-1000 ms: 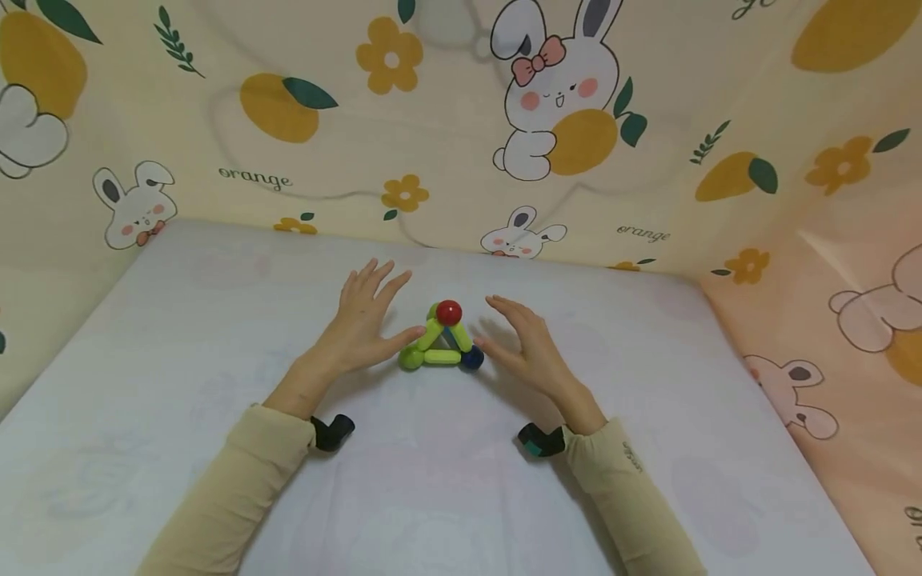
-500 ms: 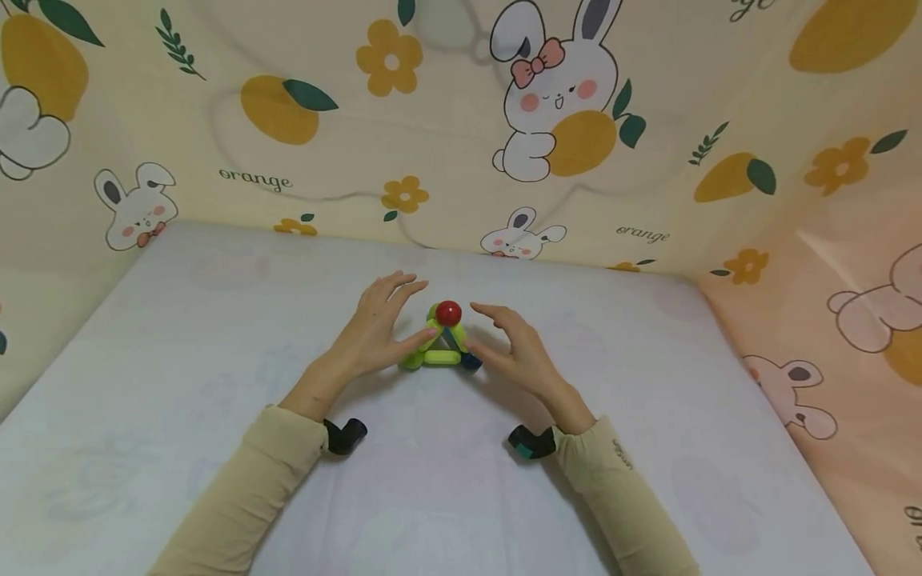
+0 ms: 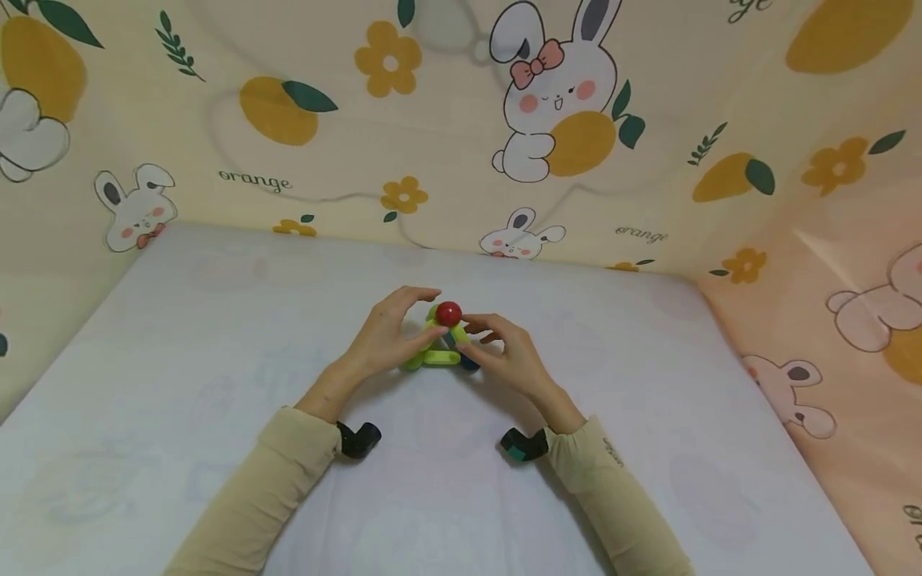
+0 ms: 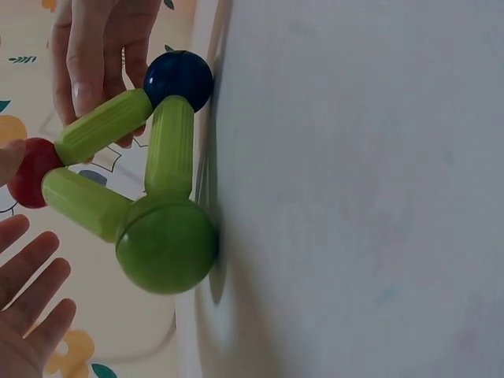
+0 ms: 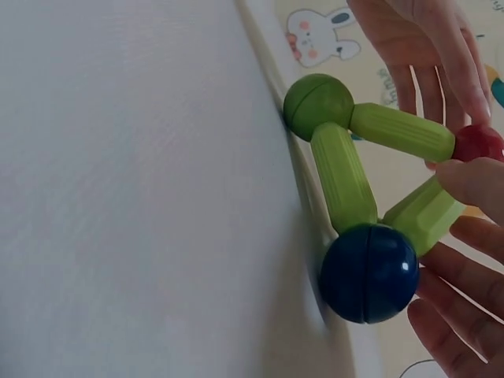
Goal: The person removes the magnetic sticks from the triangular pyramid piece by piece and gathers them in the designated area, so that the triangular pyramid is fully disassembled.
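Note:
A magnetic-building-toy frame of light green rods [image 3: 442, 358] and balls stands on the white surface. Its red ball [image 3: 449, 314] is on top, a green ball [image 4: 167, 246] at the lower left and a dark blue ball [image 5: 369, 273] at the lower right. My left hand [image 3: 382, 334] reaches in from the left, its thumb tip at the red ball and its fingers loosely extended behind. From the right comes my right hand [image 3: 513, 356], thumb over the sloping right rod [image 5: 425, 216], fingers bent behind it. Neither hand visibly closes round the frame.
A white cloth surface [image 3: 403, 496] spreads all around the frame. Behind it rises a cream curtain [image 3: 446, 128] printed with rabbits and oranges. Black wrist devices stick out from the left cuff [image 3: 360, 440] and the right cuff [image 3: 524, 445].
Both hands have moved inward to the frame, left hand to the right and right hand to the left. Their fingers have drawn nearer the red ball. The frame stays in place.

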`<state>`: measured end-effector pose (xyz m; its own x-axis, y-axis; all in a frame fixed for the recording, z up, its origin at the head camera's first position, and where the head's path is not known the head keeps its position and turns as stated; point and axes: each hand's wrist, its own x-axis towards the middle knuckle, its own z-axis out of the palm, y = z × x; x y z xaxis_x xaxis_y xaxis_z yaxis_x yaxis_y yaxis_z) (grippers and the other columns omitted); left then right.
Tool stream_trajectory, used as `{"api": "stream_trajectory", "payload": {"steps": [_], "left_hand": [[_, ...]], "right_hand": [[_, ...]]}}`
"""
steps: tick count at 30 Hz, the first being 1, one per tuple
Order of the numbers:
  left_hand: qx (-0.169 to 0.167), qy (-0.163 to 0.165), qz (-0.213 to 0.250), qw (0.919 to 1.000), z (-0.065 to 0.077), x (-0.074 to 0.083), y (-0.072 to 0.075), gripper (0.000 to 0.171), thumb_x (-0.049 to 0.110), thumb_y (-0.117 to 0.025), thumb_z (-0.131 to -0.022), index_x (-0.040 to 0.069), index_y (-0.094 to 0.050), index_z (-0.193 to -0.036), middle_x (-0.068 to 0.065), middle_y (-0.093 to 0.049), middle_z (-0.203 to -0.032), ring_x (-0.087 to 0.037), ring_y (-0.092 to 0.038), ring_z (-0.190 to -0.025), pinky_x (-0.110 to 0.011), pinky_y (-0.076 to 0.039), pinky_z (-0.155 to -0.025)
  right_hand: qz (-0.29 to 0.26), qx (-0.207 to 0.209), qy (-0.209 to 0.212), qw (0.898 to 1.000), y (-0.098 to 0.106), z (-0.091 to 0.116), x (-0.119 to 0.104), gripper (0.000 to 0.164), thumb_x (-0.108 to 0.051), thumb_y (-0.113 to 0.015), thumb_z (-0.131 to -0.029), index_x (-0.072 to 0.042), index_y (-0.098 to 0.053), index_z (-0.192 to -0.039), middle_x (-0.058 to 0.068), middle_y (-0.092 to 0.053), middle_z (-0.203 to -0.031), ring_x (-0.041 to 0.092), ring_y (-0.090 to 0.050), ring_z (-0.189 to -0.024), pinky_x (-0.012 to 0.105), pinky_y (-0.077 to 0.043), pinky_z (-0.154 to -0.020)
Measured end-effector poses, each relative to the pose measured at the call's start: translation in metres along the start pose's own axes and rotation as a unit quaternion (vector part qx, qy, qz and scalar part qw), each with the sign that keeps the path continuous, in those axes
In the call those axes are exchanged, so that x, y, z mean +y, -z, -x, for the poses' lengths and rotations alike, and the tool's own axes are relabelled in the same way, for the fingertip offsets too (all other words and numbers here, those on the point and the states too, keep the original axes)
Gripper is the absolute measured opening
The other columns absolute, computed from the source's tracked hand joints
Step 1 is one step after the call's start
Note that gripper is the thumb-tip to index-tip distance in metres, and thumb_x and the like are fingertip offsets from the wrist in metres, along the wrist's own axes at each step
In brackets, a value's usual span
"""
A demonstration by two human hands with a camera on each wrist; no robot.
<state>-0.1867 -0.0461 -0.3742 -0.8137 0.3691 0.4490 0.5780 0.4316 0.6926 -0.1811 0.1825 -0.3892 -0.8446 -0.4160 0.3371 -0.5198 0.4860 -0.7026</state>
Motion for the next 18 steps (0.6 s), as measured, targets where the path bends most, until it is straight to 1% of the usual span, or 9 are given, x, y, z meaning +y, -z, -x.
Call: {"api": "stream_trajectory", "payload": {"steps": [3,6,11,15,18], "left_hand": [[-0.004,0.000,0.013,0.9999,-0.0006,0.0004,-0.0033,0.052,0.021,-0.075,-0.084,0.002,-0.055,-0.128,-0.016,-0.060,-0.123,-0.028,-0.055,-0.118,-0.045,-0.042,-0.103],[-0.003,0.003,0.017,0.9998,-0.0013,0.0014,-0.0057,0.051,0.021,-0.073,-0.085,0.003,-0.055,-0.129,-0.015,-0.060,-0.124,-0.027,-0.055,-0.118,-0.045,-0.042,-0.103],[-0.007,-0.004,0.024,0.9997,-0.0035,0.0050,-0.0071,0.051,0.019,-0.072,-0.086,0.004,-0.054,-0.132,-0.016,-0.060,-0.125,-0.027,-0.055,-0.120,-0.044,-0.042,-0.104],[-0.020,-0.002,0.031,0.9993,-0.0060,0.0076,-0.0074,0.049,0.017,-0.070,-0.088,0.004,-0.054,-0.133,-0.014,-0.060,-0.126,-0.026,-0.055,-0.120,-0.043,-0.042,-0.103],[-0.028,0.003,0.033,0.9991,-0.0074,0.0088,-0.0094,0.048,0.015,-0.069,-0.089,0.004,-0.054,-0.133,-0.014,-0.060,-0.126,-0.026,-0.057,-0.115,-0.043,-0.045,-0.100]], "right_hand": [[-0.014,0.005,-0.005,1.000,-0.0023,-0.0007,0.0000,0.039,-0.015,-0.073,-0.085,-0.004,-0.063,-0.122,0.013,-0.067,-0.115,0.028,-0.063,-0.102,0.044,-0.054,-0.082],[-0.019,0.007,-0.005,1.000,-0.0044,-0.0019,0.0000,0.036,-0.013,-0.073,-0.085,-0.003,-0.064,-0.119,0.013,-0.068,-0.112,0.027,-0.063,-0.100,0.043,-0.055,-0.081],[-0.005,0.006,-0.008,1.000,-0.0081,-0.0034,-0.0005,0.030,-0.013,-0.072,-0.086,-0.003,-0.066,-0.113,0.011,-0.069,-0.105,0.023,-0.064,-0.097,0.036,-0.055,-0.079],[0.001,0.006,-0.003,1.000,-0.0097,-0.0047,-0.0005,0.027,-0.012,-0.072,-0.086,-0.002,-0.067,-0.110,0.011,-0.069,-0.103,0.023,-0.063,-0.096,0.036,-0.055,-0.078],[0.003,0.004,-0.004,1.000,-0.0083,-0.0043,-0.0001,0.027,-0.012,-0.072,-0.086,-0.002,-0.067,-0.110,0.011,-0.069,-0.102,0.023,-0.063,-0.095,0.037,-0.055,-0.078]]}}
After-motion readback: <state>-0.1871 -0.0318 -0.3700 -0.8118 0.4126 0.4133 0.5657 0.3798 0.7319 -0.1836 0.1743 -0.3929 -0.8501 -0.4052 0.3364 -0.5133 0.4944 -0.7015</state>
